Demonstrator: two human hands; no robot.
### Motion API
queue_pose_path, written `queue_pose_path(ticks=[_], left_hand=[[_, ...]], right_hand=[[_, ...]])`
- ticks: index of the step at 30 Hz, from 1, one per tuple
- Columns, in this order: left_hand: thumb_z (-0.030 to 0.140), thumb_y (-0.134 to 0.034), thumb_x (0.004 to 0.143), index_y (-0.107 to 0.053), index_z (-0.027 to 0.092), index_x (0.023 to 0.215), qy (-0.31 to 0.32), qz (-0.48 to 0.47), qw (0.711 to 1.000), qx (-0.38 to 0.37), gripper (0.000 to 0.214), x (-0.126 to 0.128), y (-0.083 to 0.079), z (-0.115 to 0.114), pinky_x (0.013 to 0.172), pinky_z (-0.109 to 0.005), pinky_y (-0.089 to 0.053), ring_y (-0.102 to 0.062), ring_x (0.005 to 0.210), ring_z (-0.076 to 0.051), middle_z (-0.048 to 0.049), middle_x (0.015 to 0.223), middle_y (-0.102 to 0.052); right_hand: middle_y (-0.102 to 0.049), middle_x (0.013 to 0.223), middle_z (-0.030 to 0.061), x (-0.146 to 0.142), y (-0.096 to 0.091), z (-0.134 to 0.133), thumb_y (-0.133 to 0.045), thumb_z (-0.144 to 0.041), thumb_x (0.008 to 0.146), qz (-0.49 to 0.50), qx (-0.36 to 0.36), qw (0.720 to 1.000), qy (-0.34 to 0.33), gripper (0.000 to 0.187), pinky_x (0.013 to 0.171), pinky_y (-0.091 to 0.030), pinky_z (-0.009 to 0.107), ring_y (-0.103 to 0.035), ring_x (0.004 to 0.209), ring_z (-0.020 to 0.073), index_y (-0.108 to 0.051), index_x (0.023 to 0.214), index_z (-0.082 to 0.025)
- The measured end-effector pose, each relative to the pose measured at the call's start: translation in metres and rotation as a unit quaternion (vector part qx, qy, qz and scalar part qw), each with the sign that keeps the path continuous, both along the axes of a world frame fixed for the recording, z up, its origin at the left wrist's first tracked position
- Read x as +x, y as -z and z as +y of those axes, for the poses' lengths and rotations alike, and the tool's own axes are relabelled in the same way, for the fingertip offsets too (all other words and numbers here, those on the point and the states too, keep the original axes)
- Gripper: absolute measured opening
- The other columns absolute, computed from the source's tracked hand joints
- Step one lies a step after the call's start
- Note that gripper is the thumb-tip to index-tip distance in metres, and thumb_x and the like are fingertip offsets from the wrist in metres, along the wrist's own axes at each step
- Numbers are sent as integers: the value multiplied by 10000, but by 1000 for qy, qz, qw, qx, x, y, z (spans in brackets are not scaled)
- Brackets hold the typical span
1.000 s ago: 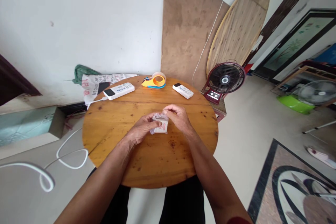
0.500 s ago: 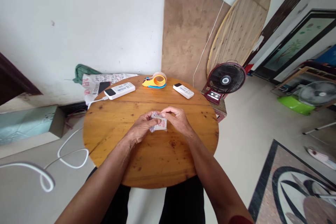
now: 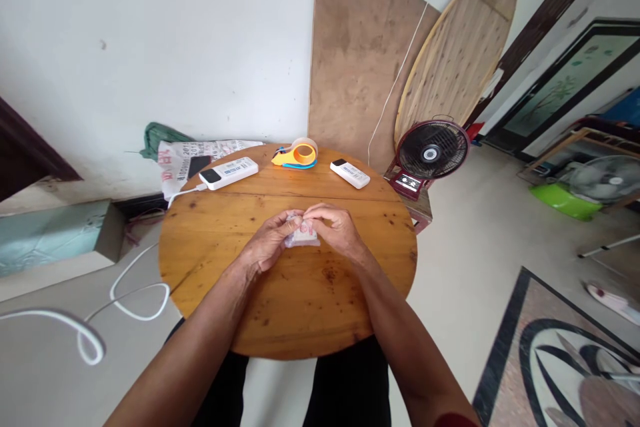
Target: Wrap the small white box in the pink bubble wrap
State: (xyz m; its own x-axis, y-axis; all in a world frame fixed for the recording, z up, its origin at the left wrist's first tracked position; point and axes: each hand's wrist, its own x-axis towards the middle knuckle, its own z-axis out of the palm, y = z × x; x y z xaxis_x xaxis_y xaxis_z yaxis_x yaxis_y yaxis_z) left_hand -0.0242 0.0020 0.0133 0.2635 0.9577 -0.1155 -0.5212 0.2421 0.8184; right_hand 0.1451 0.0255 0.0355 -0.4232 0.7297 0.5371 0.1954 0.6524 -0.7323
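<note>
Between my hands, over the middle of the round wooden table (image 3: 290,320), is a small white packet in clear plastic wrap (image 3: 303,238) with red print. My left hand (image 3: 270,237) grips its left side, thumb on top. The fingers of my right hand (image 3: 337,227) are pinched at the packet's upper edge, on the wrap. My fingers cover part of the packet, so its contents are hidden.
Along the table's far side lie a white power bank (image 3: 230,173) with a cable plugged in, an orange tape dispenser (image 3: 297,155) and a second white power bank (image 3: 350,173). A dark fan (image 3: 431,153) stands right of the table.
The packet has tilted, and its red-printed face now shows less. My left thumb and right fingers have come closer together at its upper edge.
</note>
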Motion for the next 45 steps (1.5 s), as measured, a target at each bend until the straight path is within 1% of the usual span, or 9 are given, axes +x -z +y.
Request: queue_pose_path(ticks=[5,9,14,20,25,28,34,40,45], left_hand=[[325,-831,670,-692,141,942,14,-24,1000,-13,356,-1,-1,1,700,-255,-508,-644,725,-146,-40,827,-715],[309,-807,702,-700,138,931,22,-39,999,-17,304,-3,0,3,673,-240,-497,-636,714,-138,-42,828,-713],[277,-807,692,-710,140,914,11,-40,999,-11,278,-6,4,5,690,-250,-499,-633,715,-138,-33,826,-712],[233,-821,653,-705,132,970,-4,-26,999,-31,352,-6,2,4,683,-256,-518,-648,719,-144,-35,831,-717],[221,-821,658,-697,135,995,-11,-13,999,-47,369,-6,-3,2,669,-262,-542,-663,722,-154,-49,862,-727],[241,-818,673,-696,138,1001,-6,-15,999,-46,365,-5,-4,1,671,-259,-546,-669,727,-158,-61,879,-733],[288,-818,685,-704,128,1020,0,-26,999,-26,388,-5,-3,2,726,-271,-545,-683,783,-177,-92,948,-739],[320,-810,704,-692,146,1045,19,-19,1000,-15,400,-5,0,1,746,-277,-538,-680,792,-168,-82,970,-730],[330,-827,684,-685,157,1041,32,11,999,-23,421,-3,1,-1,702,-253,-528,-665,746,-147,-51,891,-719]], right_hand=[[-728,1007,27,0,0,-2,-585,-225,850,-80,83,992,47,168,922,-430,342,-661,944,180,-748,876,-255],[-723,1059,24,0,0,-4,-583,-245,853,-119,131,983,56,181,914,-402,364,-647,941,186,-752,912,-269],[-700,1116,22,-2,0,-4,-568,-238,840,-146,150,977,48,198,943,-394,390,-607,1014,203,-752,900,-278],[-681,1116,47,-3,-6,-12,-565,-253,849,-41,91,994,51,164,997,-420,373,-614,1052,198,-722,804,-238],[-668,1137,71,2,-12,-11,-574,-255,841,56,15,995,85,132,934,-457,353,-610,1068,202,-685,900,-214],[-662,1172,60,5,-15,-10,-580,-267,832,59,-36,994,80,165,889,-458,336,-606,1072,202,-668,960,-214],[-640,1223,48,3,-13,-11,-661,-268,774,5,-132,991,11,444,997,-421,363,-586,1134,197,-583,1211,-242],[-662,1162,52,-1,-5,-8,-721,-312,738,0,-135,990,46,434,994,-432,360,-600,1100,195,-620,1150,-224],[-696,1027,51,0,-4,-4,-639,-287,799,39,-85,995,46,126,935,-471,330,-642,984,185,-694,874,-202]])
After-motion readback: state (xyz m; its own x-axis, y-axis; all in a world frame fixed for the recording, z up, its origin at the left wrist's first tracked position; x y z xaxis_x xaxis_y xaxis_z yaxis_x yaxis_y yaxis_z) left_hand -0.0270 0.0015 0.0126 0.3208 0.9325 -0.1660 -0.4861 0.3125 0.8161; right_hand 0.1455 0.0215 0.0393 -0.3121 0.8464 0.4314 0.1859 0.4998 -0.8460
